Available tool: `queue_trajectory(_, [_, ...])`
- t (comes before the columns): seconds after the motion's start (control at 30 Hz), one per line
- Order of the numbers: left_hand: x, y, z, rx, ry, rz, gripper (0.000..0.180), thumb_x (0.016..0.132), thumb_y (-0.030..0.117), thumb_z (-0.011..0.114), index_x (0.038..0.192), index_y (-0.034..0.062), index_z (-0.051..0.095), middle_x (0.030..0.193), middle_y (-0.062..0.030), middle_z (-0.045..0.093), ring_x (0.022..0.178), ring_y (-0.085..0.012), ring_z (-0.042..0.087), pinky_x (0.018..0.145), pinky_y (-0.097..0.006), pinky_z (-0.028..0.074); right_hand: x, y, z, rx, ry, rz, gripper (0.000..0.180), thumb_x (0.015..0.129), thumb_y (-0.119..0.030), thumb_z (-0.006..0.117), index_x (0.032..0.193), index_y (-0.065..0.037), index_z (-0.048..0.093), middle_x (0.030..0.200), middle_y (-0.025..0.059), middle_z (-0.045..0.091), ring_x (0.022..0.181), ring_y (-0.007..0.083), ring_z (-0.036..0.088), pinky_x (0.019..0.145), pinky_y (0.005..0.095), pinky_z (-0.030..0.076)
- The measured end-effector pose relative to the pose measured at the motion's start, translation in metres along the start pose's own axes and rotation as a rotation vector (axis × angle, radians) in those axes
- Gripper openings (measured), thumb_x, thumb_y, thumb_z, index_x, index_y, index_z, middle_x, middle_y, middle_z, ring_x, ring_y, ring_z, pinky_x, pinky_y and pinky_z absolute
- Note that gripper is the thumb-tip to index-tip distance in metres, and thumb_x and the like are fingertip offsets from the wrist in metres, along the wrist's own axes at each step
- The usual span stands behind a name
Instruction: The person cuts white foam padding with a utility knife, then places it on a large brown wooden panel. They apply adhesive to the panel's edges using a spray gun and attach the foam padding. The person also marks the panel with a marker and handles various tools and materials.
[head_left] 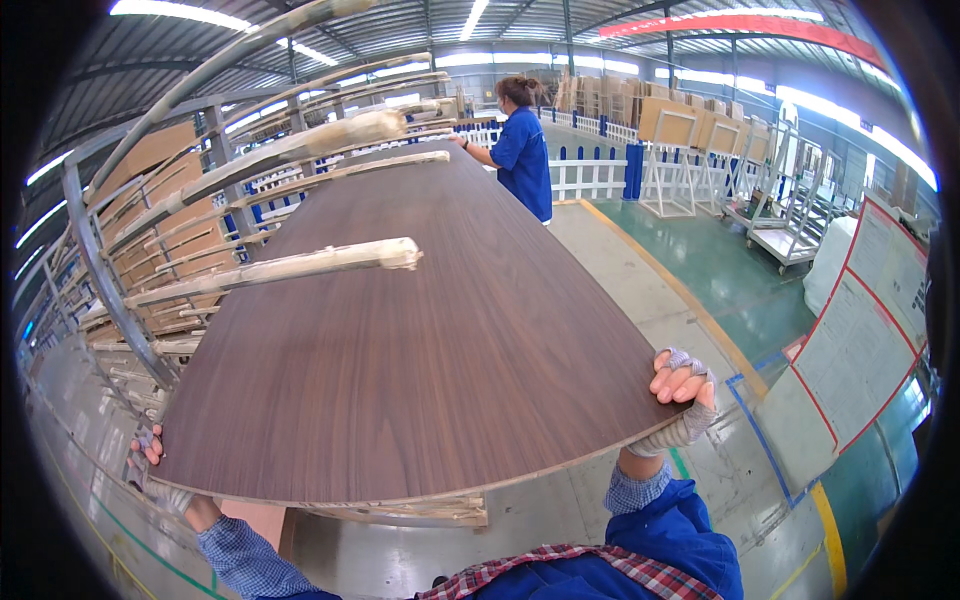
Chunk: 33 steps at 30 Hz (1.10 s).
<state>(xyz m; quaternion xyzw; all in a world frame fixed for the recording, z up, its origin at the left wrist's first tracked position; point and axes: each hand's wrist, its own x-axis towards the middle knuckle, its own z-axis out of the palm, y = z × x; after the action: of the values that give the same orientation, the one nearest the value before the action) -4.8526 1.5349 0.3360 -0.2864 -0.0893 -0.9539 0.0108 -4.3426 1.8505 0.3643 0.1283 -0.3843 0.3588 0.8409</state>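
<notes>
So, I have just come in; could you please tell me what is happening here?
A person holds a brown board by its near corners, the left hand on one and the right hand on the other. A co-worker in blue stands at the far end, one hand at the edge. Above the board, bars reach out from a rack.
</notes>
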Motion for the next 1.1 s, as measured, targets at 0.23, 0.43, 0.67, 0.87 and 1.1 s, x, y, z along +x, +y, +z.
queue_trajectory(0.23, [-0.028,-0.009,0.020,-0.001,-0.262,-0.007,0.026,0.092,0.025,0.044,0.096,0.0032,0.057,0.058,-0.0006,0.048,0.068,-0.0161,0.049,0.096,-0.037,0.036,0.025,-0.023,-0.032,-0.062,-0.011,0.007,0.033,0.091,-0.024,0.043,0.062,-0.010,0.050,0.056,0.0049,0.052,0.056,0.0152,0.047,0.073,0.0335,0.037])
queue_trajectory(0.43, [-0.034,-0.012,0.028,0.049,-0.142,0.036,0.027,0.092,0.025,0.042,0.098,0.0026,0.056,0.060,-0.0016,0.048,0.068,-0.0158,0.048,0.096,-0.037,0.036,0.022,-0.035,-0.036,-0.092,-0.073,-0.003,0.034,0.093,-0.022,0.037,0.063,-0.010,0.050,0.057,0.0045,0.052,0.056,0.0151,0.046,0.074,0.0332,0.035])
queue_trajectory(0.67, [-0.029,-0.022,0.021,0.006,-0.265,0.008,0.030,0.095,0.029,0.036,0.101,0.0055,0.055,0.068,-0.0021,0.049,0.084,-0.0196,0.050,0.101,-0.040,0.032,0.016,-0.043,-0.036,-0.144,-0.141,-0.009,0.037,0.094,-0.025,0.037,0.064,-0.010,0.051,0.059,0.0046,0.054,0.058,0.0150,0.048,0.075,0.0335,0.035])
queue_trajectory(0.87, [-0.017,-0.015,-0.012,0.080,0.014,-0.077,0.030,0.095,0.033,0.036,0.105,0.0094,0.053,0.076,-0.0042,0.051,0.105,-0.0257,0.048,0.104,-0.042,0.029,0.011,-0.045,-0.039,-0.164,-0.172,-0.058,0.038,0.094,-0.028,0.040,0.064,-0.010,0.053,0.060,0.0050,0.056,0.060,0.0153,0.050,0.076,0.0341,0.034])
queue_trajectory(1.1, [-0.002,-0.011,-0.028,-0.016,-0.256,-0.147,0.031,0.094,0.033,0.038,0.105,0.0082,0.052,0.078,-0.0034,0.053,0.101,-0.0250,0.048,0.106,-0.041,0.026,0.006,-0.047,-0.038,-0.205,-0.118,-0.045,0.042,0.092,-0.037,0.047,0.062,-0.009,0.053,0.060,0.0069,0.058,0.058,0.0180,0.052,0.076,0.0368,0.036])
